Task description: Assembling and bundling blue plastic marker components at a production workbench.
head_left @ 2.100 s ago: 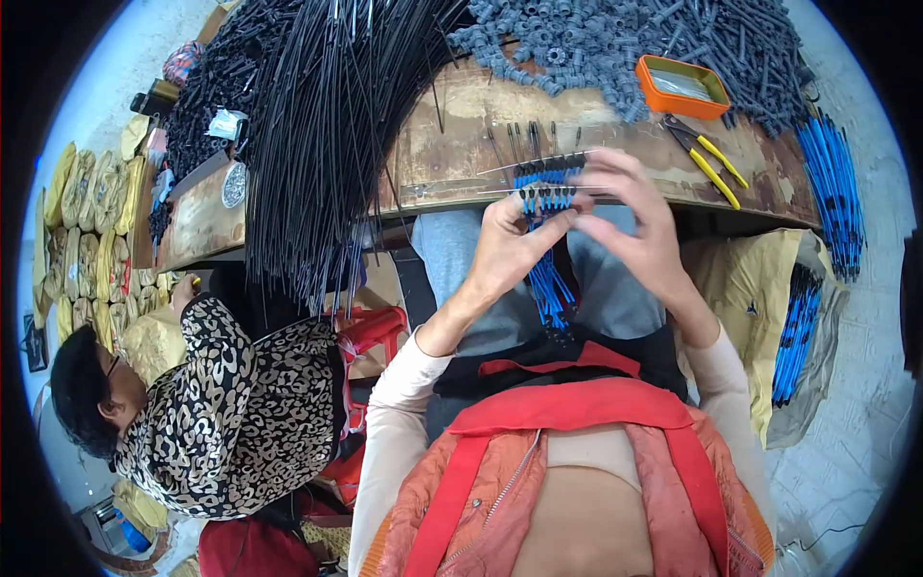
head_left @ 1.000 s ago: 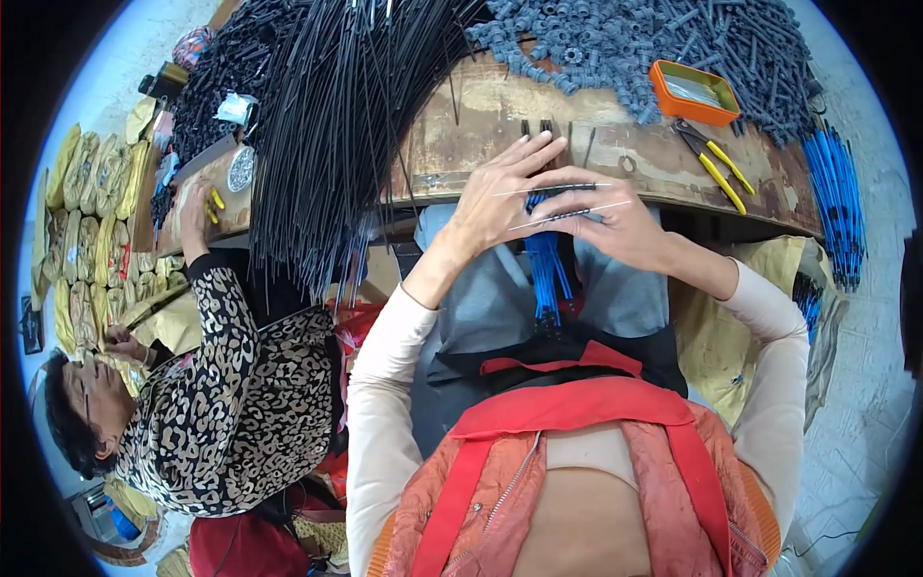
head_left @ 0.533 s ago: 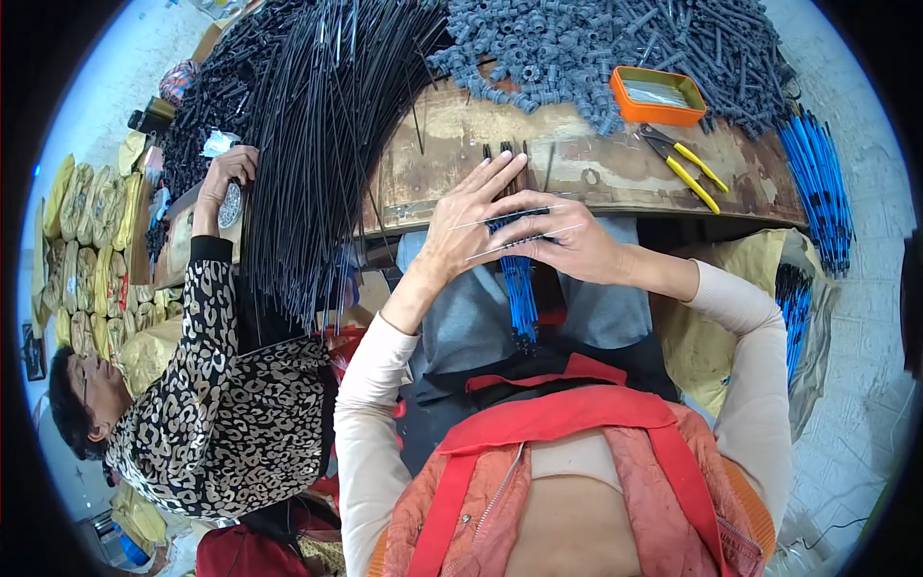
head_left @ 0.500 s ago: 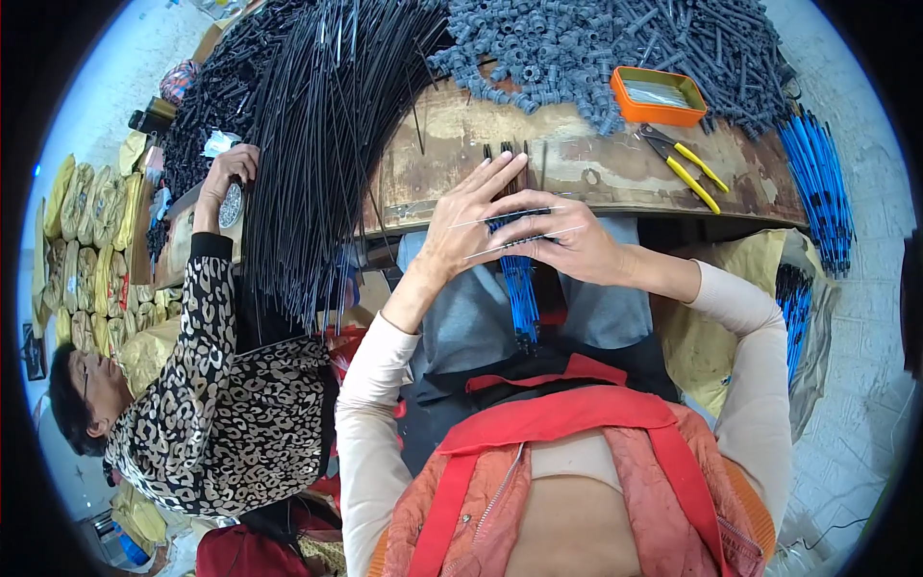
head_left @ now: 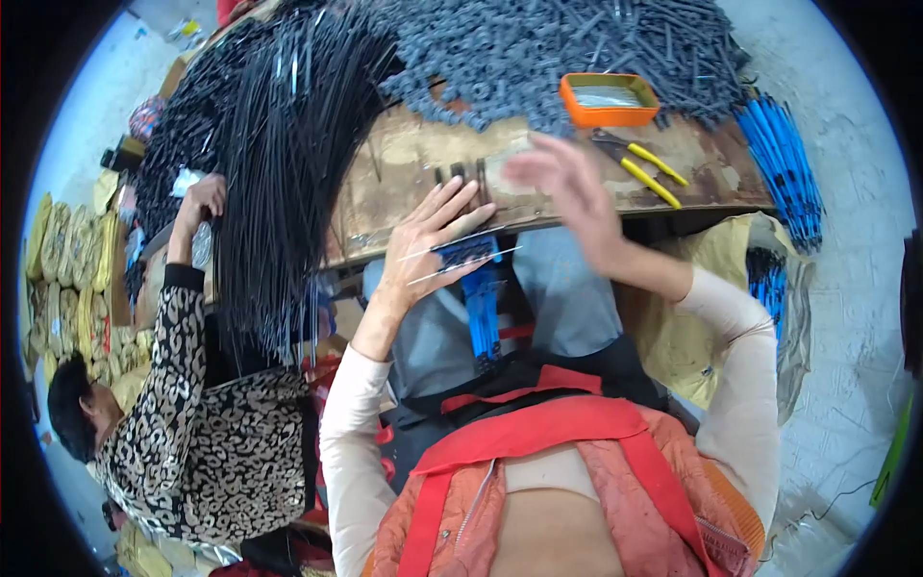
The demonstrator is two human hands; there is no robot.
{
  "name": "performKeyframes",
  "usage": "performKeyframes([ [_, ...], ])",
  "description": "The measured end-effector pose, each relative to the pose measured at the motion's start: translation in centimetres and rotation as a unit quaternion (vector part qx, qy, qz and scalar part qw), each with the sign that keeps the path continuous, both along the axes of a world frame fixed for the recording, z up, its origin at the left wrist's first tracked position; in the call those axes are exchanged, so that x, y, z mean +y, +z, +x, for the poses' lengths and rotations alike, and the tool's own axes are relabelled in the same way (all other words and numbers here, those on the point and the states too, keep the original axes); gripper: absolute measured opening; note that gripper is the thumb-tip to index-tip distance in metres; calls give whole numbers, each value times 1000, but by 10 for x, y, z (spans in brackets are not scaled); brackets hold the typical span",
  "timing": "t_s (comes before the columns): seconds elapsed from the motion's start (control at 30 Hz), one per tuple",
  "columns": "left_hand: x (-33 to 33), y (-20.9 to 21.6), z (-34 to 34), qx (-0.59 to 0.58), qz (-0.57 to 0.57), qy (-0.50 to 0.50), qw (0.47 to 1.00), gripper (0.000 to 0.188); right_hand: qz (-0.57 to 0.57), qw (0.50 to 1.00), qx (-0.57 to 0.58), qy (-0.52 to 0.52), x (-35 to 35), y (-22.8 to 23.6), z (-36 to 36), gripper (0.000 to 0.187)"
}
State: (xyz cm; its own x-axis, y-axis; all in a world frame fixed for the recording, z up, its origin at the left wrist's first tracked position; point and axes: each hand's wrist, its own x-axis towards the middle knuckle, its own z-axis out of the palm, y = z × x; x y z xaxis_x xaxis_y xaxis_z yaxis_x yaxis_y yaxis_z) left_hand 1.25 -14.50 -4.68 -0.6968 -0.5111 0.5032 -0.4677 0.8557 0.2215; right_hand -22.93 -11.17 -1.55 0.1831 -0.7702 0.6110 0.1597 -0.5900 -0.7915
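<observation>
My left hand (head_left: 433, 236) lies at the table's front edge with its fingers stretched out and spread. It rests on a bundle of black and blue rods (head_left: 482, 308) that reaches from the tabletop down over my lap. Two thin metal wires (head_left: 505, 251) cross the bundle beside that hand. Lifted above the table to the right, my right hand (head_left: 582, 197) is blurred, its fingers seemingly apart and nothing visible in them. Nearest to it are yellow-handled pliers (head_left: 652, 183). Beyond them stands an orange tray (head_left: 615, 116) with thin metal pins inside.
Grey plastic fittings (head_left: 538, 58) are heaped at the back; long black rods (head_left: 288, 183) droop over the left edge. Blue rods (head_left: 784, 173) hang at the right end, above an open sack (head_left: 711, 288). A co-worker's hand (head_left: 204, 197) reaches in at the left.
My right hand has come off the bundle and swung up toward the pliers. My left hand stays on the rods. The whole view has shifted somewhat.
</observation>
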Motion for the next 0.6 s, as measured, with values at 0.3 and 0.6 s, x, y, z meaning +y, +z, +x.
performKeyframes([
  [0.3, 5, 8, -12, -15, 0, 0, 1000, 56, -66, 732, 639, -226, -138, 62, -176, 15],
  [0.6, 4, 2, -4, -6, 8, 5, 1000, 53, -56, 808, 547, -211, -137, 64, -183, 15],
])
